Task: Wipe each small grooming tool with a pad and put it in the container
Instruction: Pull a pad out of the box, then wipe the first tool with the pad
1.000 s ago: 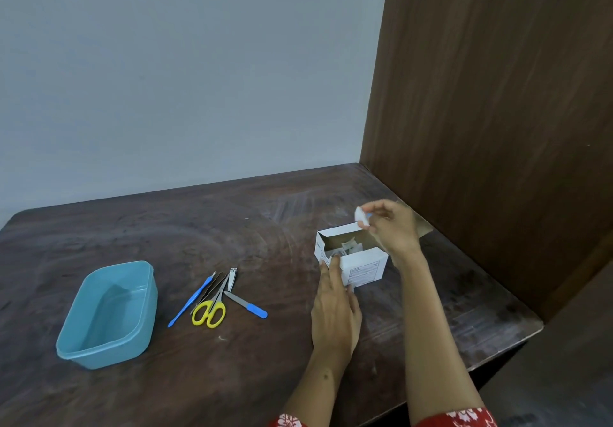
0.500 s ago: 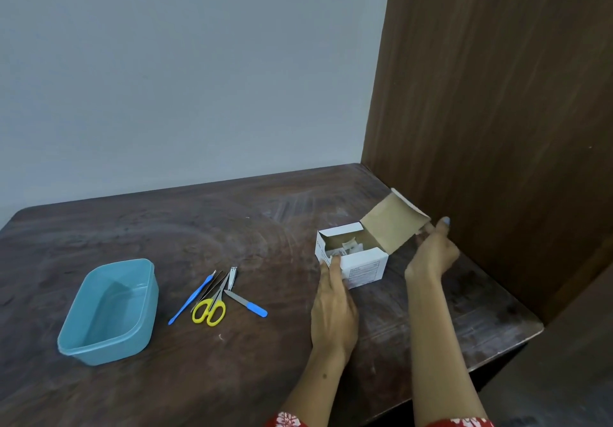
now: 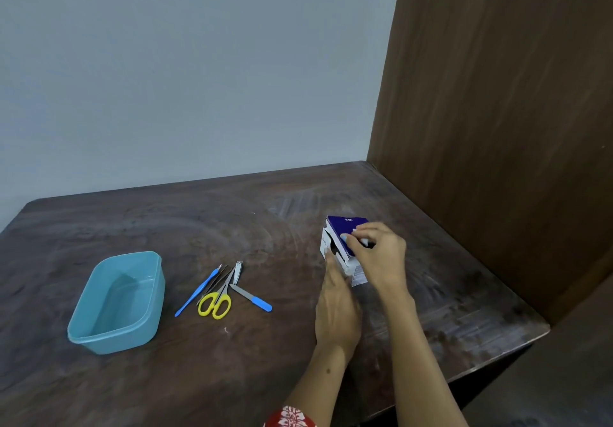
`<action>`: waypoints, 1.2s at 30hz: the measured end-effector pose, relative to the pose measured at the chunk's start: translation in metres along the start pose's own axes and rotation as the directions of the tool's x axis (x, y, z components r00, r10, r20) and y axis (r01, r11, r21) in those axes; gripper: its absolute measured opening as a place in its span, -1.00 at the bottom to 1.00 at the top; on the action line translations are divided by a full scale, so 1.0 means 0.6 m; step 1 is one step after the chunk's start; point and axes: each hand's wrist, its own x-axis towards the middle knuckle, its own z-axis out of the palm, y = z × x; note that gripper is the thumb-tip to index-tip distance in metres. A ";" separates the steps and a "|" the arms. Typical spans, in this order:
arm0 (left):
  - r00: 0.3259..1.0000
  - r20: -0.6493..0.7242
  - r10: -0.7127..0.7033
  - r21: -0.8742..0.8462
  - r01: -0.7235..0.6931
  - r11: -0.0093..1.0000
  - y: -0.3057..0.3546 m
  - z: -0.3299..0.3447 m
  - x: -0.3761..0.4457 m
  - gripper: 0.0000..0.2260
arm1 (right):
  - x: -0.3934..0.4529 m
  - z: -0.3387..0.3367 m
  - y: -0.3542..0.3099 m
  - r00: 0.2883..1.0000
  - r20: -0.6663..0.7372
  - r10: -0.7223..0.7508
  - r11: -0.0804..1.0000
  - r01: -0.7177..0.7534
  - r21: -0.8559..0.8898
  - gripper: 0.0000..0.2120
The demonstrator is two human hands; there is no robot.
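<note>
Blue-lidded box (image 3: 346, 227) | right hand (image 3: 381, 257) presses lid, fingers curled | left hand (image 3: 336, 310) flat beside

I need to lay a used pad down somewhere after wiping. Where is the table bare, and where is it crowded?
Bare table lies between the yellow scissors and the left hand, and in the far stretch toward the wall. It is crowded where the tools cluster right of the blue container, and at the pad box, where the right hand works.
</note>
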 end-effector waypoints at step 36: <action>0.889 -0.367 0.273 0.265 -0.181 0.947 -0.150 -0.297 -0.159 -0.74 | -0.168 0.179 -0.136 0.860 0.496 -0.122 0.833 0.360 -0.419 -0.77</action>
